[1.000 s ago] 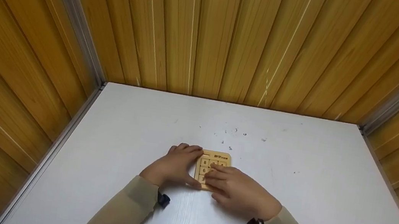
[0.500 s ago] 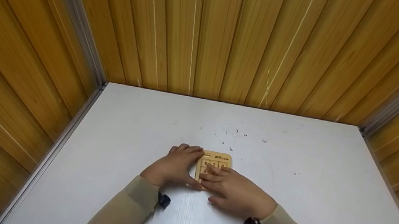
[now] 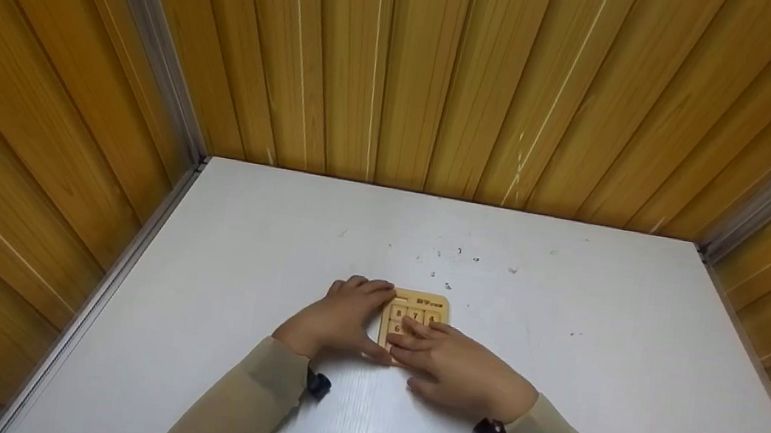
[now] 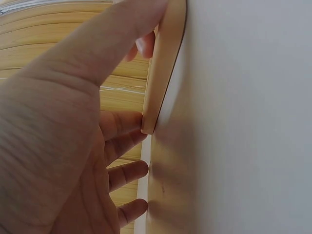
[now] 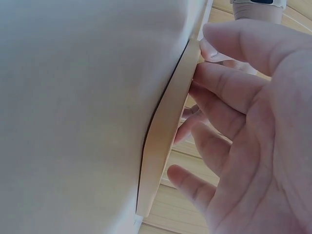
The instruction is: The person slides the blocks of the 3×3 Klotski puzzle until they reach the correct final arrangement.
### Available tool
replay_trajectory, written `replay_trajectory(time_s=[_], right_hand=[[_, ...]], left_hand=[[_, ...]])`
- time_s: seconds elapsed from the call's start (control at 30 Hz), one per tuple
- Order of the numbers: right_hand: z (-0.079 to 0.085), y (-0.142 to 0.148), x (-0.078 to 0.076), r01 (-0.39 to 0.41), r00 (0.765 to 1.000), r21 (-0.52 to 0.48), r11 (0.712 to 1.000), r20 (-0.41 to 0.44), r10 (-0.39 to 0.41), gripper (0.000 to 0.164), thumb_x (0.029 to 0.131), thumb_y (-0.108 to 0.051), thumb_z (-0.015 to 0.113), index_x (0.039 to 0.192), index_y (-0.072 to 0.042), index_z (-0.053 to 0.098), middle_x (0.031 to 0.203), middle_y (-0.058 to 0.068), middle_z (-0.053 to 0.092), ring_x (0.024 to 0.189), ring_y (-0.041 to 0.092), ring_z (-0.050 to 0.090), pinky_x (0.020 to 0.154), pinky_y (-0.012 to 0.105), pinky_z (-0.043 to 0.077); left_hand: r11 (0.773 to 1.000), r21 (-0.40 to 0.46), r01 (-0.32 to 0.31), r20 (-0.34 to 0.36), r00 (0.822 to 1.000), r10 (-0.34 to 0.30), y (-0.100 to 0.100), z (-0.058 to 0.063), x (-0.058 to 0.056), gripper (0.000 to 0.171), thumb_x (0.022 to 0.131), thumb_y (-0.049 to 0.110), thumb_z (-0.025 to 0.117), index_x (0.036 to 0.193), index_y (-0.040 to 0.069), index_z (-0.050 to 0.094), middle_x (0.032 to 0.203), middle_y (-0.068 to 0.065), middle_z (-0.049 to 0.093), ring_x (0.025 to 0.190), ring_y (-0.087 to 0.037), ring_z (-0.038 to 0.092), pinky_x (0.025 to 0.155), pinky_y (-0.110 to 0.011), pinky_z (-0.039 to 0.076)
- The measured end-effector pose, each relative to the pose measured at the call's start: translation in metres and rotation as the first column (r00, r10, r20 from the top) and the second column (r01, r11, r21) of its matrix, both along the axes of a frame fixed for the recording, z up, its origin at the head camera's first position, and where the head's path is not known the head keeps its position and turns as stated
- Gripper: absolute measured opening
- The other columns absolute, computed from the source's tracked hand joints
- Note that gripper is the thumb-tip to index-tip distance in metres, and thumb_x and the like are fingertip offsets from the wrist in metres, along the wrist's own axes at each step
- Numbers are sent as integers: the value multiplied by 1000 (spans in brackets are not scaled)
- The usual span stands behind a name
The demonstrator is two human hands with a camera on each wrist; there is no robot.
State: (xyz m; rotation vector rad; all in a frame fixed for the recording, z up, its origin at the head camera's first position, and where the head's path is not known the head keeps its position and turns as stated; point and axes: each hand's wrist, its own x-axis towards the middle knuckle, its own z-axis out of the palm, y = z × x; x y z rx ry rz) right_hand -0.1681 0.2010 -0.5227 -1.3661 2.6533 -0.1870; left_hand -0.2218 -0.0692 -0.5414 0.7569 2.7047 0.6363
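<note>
Head view first: a small, flat, pale-wood number board (image 3: pixel 410 295) lies on the white bench (image 3: pixel 262 245) between the person's hands, long axis running away toward the yellow-brown slatted wall (image 3: pixel 413 64). The left hand (image 3: pixel 335 319) has it by the left side, thumb at the near corner, forefinger at the far one. The right hand (image 3: pixel 473 373) is over the lower right part, and it's the nearer one to the square wooden number tiles (image 3: pixel 415 316), which sit right under its fingertips. The far row looks like 8, 7, 4.

Left wrist view: thumb on the board's edge, forefinger touching a corner, the rest fanned out past it.

Right wrist view: board edge-on, fingers a bit spread, touching its top. No pinch that I can see; can't tell which tiles they're on.
</note>
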Motion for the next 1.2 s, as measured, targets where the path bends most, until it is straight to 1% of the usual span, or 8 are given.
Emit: replay_trajectory(time_s=[0.17, 0.27, 0.5, 0.7, 0.87, 1.1, 1.2], right_hand=[[0, 1, 0, -5, 1000, -4, 1000, -5, 5, 57, 113, -40, 66, 167, -26, 57, 175, -9, 53, 172, 26, 40, 139, 55, 36], [0, 2, 0, 7, 1000, 0, 1000, 7, -7, 57, 113, -41, 65, 168, -27, 56, 175, -10, 51, 172, 24, 38, 140, 54, 34], [0, 3, 1, 23, 1000, 1, 1000, 11, -23, 57, 113, -42, 64, 168, -27, 56, 175, -10, 52, 172, 24, 38, 141, 53, 33], [1, 6, 2, 29, 1000, -15, 999, 12, -29, 57, 112, -38, 67, 166, -24, 58, 174, -7, 54, 171, 27, 41, 139, 57, 36], [3, 8, 4, 30, 999, -33, 999, 12, -29, 56, 111, -34, 68, 165, -21, 60, 173, -5, 56, 169, 29, 44, 137, 60, 38], [1, 11, 4, 55, 998, -7, 998, 27, -55, 56, 113, -39, 65, 165, -22, 59, 173, -6, 55, 171, 25, 40, 139, 58, 35], [0, 13, 4, 67, 997, -11, 998, 25, -67, 54, 112, -39, 66, 164, -22, 61, 172, -7, 57, 170, 24, 42, 139, 57, 36]], left_hand=[[1000, 10, -7, 11, 1000, 7, 1, 2, 0, 122, 77, 65, 99, 175, 18, 44, 183, 4, 42, 169, -27, 36, 142, -53, 29], [1000, 9, -9, 12, 1000, 9, 1, 2, 1, 122, 77, 65, 99, 175, 18, 44, 183, 3, 43, 169, -27, 36, 142, -53, 29], [1000, 0, -6, 9, 1000, 6, 1, 2, 0, 121, 78, 64, 99, 176, 19, 44, 183, 3, 42, 169, -27, 36, 142, -54, 28], [1000, -12, 13, -10, 1000, -13, 1, 2, 0, 121, 79, 67, 97, 175, 17, 44, 183, 2, 43, 167, -29, 38, 140, -56, 29], [1000, -6, 16, -16, 1000, -16, 0, 3, 0, 121, 79, 68, 96, 175, 16, 44, 183, 1, 43, 166, -31, 39, 139, -58, 29], [1000, -1, 17, -16, 1000, -17, 1, 2, 0, 122, 79, 69, 96, 175, 15, 44, 183, 0, 43, 167, -31, 38, 139, -56, 30], [1000, -3, 18, -12, 1000, -18, 1, 2, 0, 121, 79, 68, 96, 175, 16, 44, 183, 1, 42, 168, -31, 37, 140, -56, 29]])
